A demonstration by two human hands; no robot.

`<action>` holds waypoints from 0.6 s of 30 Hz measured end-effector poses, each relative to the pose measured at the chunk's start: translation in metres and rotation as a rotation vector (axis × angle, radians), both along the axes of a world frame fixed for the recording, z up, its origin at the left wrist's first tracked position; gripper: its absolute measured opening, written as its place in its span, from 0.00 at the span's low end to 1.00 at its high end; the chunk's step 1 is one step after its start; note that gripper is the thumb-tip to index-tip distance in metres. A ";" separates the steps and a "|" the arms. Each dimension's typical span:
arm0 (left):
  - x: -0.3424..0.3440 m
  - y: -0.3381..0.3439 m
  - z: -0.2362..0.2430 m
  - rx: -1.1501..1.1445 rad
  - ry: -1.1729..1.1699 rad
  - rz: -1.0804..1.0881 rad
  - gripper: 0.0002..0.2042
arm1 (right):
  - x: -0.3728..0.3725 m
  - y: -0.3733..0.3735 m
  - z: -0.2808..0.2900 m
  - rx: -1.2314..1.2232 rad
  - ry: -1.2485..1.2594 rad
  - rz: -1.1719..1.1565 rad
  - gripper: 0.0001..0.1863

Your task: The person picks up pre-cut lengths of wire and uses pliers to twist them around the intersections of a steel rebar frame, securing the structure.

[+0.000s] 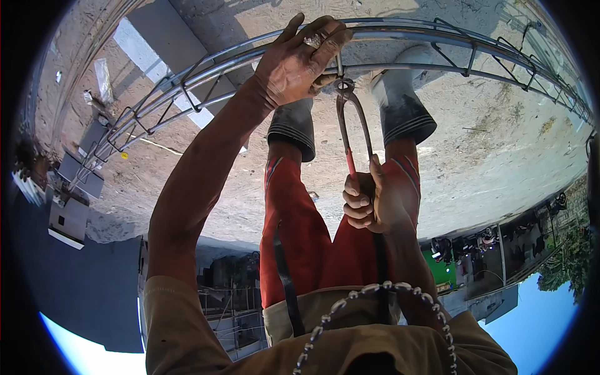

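Note:
A long rebar cage (400, 66) of steel bars and bent stirrups crosses in front of me. My left hand (299, 61), with a ring on one finger, is curled over its bars at a stirrup. Pincers (345, 103) with dark metal arms and red on a handle are in my right hand (378, 200), which is wrapped round the grips. The jaws point away from me and meet the nearer bar, just right of my left fingers. Whether wire sits in the jaws is too small to tell.
My boots (406, 106) stand on sandy ground beneath the cage. Grey blocks (165, 37) lie under it at the left, with a clear plastic piece (104, 81) farther left. More blocks (69, 220) stand at the far left. Parked motorbikes (484, 240) show at the right.

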State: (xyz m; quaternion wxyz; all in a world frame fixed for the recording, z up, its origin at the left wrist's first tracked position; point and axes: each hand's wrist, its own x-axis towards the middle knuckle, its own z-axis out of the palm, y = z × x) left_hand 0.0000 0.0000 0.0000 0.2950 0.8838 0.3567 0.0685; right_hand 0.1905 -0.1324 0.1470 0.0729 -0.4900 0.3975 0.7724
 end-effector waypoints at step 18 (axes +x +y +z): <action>0.009 0.000 0.005 -0.048 -0.169 0.184 0.40 | 0.003 -0.013 0.006 1.106 -0.874 1.538 0.25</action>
